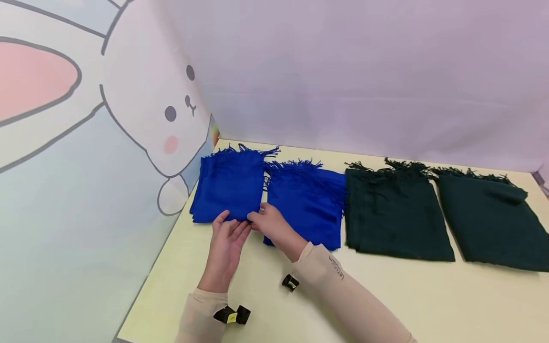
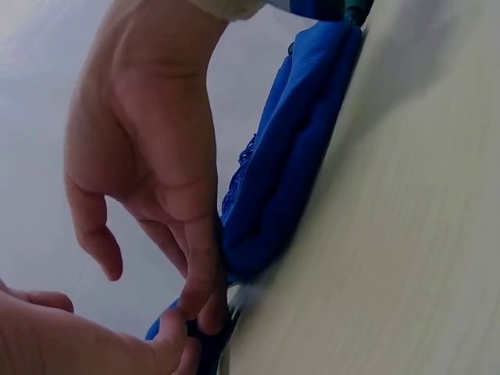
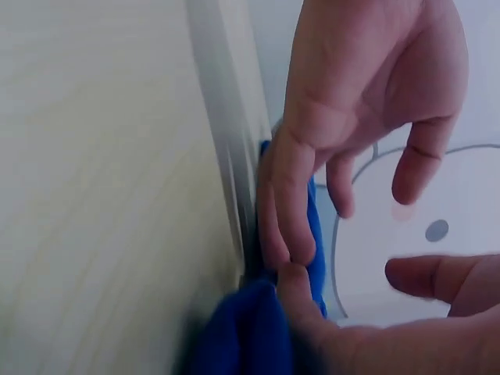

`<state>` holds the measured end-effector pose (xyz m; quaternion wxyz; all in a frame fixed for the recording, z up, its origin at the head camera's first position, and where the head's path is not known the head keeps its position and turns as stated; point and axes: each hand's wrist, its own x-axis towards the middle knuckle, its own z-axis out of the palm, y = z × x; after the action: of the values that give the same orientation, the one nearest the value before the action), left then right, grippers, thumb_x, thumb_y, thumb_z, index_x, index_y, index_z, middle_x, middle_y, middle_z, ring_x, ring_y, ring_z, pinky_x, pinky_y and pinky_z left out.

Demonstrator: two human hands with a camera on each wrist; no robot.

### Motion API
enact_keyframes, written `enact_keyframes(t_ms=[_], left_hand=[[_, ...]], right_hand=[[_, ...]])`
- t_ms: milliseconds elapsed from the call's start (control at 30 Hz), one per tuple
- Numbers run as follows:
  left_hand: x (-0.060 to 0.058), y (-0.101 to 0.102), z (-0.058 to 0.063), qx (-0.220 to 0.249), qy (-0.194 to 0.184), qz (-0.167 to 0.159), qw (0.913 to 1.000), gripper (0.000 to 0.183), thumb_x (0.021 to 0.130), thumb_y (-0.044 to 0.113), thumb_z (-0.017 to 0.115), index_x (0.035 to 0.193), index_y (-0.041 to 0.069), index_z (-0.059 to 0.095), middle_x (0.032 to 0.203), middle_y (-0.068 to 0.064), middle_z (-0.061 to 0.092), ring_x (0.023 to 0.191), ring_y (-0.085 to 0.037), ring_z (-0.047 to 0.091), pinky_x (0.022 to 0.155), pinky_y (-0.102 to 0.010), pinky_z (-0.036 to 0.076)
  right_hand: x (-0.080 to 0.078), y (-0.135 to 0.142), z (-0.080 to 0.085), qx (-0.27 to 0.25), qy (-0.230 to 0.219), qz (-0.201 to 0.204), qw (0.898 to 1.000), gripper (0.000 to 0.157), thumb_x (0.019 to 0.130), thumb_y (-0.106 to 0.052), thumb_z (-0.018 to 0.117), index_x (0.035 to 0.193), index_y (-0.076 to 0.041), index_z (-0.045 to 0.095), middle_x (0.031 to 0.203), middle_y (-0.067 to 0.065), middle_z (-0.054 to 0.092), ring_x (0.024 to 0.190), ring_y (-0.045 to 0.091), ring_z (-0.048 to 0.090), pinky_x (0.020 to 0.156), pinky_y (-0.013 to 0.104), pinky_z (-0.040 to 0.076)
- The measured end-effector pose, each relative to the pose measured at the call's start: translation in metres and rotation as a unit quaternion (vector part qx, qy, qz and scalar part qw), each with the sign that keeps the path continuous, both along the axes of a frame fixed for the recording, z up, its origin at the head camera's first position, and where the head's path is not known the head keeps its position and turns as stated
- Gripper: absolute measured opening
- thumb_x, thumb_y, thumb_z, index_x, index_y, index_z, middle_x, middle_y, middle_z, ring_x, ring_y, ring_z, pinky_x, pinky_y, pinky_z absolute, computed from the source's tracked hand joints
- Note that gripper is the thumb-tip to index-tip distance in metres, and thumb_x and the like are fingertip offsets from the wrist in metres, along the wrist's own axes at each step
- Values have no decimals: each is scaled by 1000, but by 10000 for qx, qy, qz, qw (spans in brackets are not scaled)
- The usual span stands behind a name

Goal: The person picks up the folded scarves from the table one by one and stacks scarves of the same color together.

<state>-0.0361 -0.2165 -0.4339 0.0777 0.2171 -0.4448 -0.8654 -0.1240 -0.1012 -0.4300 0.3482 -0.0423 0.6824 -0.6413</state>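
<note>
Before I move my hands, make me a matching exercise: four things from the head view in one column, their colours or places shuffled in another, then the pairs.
Column one:
1. leftmost fringed scarf
2. rightmost fringed scarf
3. cartoon rabbit
4. tabletop

Column two:
A. on the left wall
B. pale yellow
C. blue, left hand and right hand at its near edge
D. dark green

Pairs: 1-C; 2-D; 3-A; 4-B.
</note>
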Motion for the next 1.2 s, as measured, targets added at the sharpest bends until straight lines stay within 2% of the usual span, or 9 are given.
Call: enact_keyframes(t_ms=[233,333,433,600,700,833,967,1100,1200], left_hand=[[0,8,-2,224,-127,154,9996,41,104,8,33,141,3,19,136,-23,35,127,-31,46,111,-39,42],[0,8,-3,394,-280,200,9986,38,104,9,34,139,0,24,129,-18,40,118,-25,49,109,-36,43],[1,7,-6,576,-356,40,9977,40,105,12,34,141,-3,26,131,-18,40,121,-26,47,112,-37,40],[-1,3,-14,909,-195,-586,9939,52,108,19,27,150,-9,16,150,-25,25,141,-33,31,120,-41,27],[-7,-4,-18,1228,-62,-642,9903,58,109,26,27,152,-9,9,155,-24,20,145,-33,25,121,-41,23],[-16,-20,-24,1871,85,-351,9817,69,109,34,32,154,-4,-4,160,-23,10,148,-31,19,122,-39,20],[-21,-39,-27,2327,33,166,9724,78,107,38,43,157,10,-10,164,-12,6,150,-24,17,122,-35,21],[-23,-56,-25,2382,-93,736,9684,80,104,29,54,160,23,-3,164,-1,12,148,-14,22,120,-31,25],[-22,-62,-22,2402,-117,1006,9654,78,103,15,55,160,26,3,164,2,16,146,-11,27,117,-28,29]], right_hand=[[-8,3,-7,-829,-792,-664,9912,39,102,-15,55,130,13,51,111,24,63,74,15,66,78,30,59],[-14,5,-9,-1156,-1216,-839,9822,38,104,-18,55,126,12,55,104,25,64,70,16,68,74,28,59],[-18,5,-9,-1301,-1409,-993,9764,40,104,-22,55,127,10,55,101,23,67,70,16,69,74,28,60],[-22,4,-9,-1389,-1489,-1172,9720,35,104,-18,55,127,9,54,92,18,69,69,15,70,73,26,60],[-20,4,-8,-1410,-1460,-1137,9726,32,104,-14,54,126,8,55,89,17,69,68,15,70,72,26,60],[-15,3,-8,-1483,-1343,-912,9755,30,104,-13,53,125,8,55,90,19,70,69,17,71,75,29,60],[-7,5,-7,-1492,-1235,-576,9794,32,104,-14,52,128,8,53,93,21,71,71,19,72,78,32,60],[-2,7,-6,-1359,-1017,-243,9852,32,104,-15,52,127,7,56,94,22,72,70,18,72,77,33,60],[-1,6,-7,-1259,-800,-226,9885,31,103,-17,54,122,7,58,101,24,71,75,21,73,78,35,60]])
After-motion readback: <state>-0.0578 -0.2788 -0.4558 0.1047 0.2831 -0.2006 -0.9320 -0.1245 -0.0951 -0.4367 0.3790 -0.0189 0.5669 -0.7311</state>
